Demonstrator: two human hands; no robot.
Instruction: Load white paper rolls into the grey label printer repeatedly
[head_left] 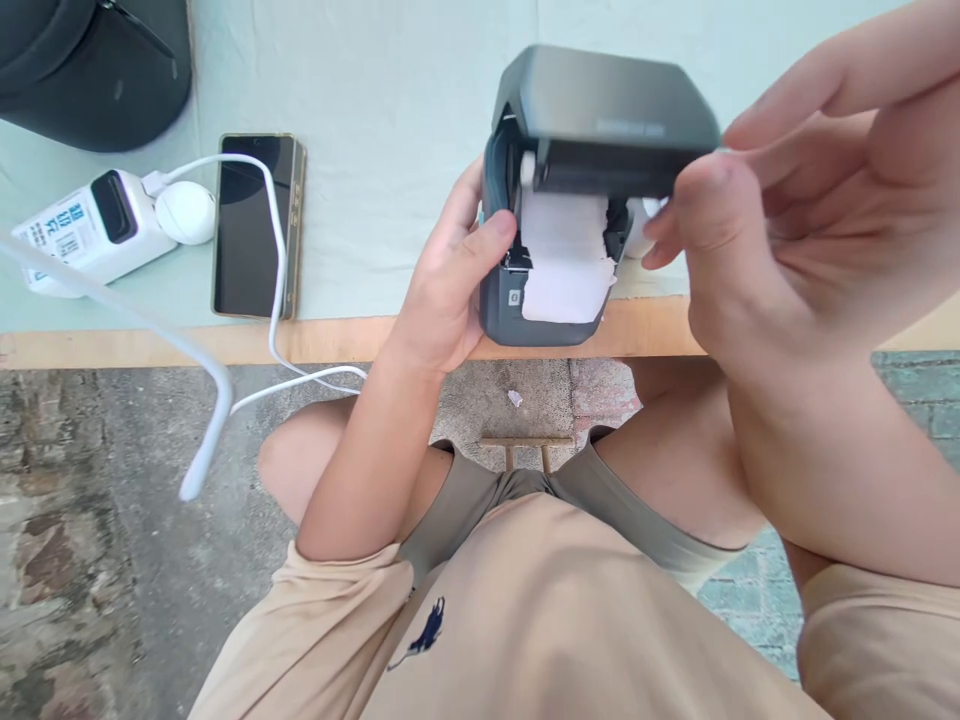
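Nearest the camera, the right hand [810, 230] is looming large, its thumb and fingers [664, 235] pinching in toward the right edge of the printer's lid [607, 120]. Whether they are actually gripping the lid or the small white piece beside it, I cannot tell; the thumb is covering the contact. The fingers are curled, not spread.

A little farther out, the left hand [442, 300] is wrapping around the left side of the label printer [540, 300], thumb pressed against the front corner by the paper slot, clearly gripping the body and holding it steady. So the printer is sitting between the two hands, to the right of the left fingers and to the left of the right ones, and the left hand is the one closer on it. Its lid is standing hinged up and back, away from the person, and a strip of white label paper [562, 260] is hanging down the open front, running toward the person.

The printer is resting at the near edge of the surface [375, 90], which is covered in a pale green cloth with a bare wooden lip. Off to the left, well apart, a dark phone [247, 230] is lying flat with a white cable [277, 270] draped over it, next to a white power strip [82, 230] and a black bag [90, 70] at the far corner. Below, the floor is rough stone paving.
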